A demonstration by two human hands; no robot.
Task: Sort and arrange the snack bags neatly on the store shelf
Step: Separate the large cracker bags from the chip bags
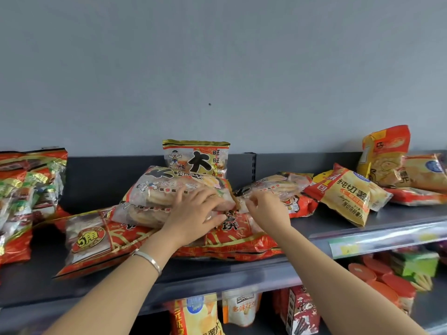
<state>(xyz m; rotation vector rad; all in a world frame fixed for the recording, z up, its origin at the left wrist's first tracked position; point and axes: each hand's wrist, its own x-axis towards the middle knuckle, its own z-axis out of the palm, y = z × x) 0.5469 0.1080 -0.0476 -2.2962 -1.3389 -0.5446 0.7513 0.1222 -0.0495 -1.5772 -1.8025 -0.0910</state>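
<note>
Mid-sort: my left hand (193, 213) lies spread on the top cracker bag (164, 187) of the shelf's (326, 222) middle pile, my right hand (264, 207) pinches its end; next, I'd stand it beside the upright bag (196, 157).

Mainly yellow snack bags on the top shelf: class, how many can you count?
3, all at the right end: a tilted bag nearest the right hand, an upright bag at the back, a flat bag at the frame's edge. Others may be hidden.
</note>
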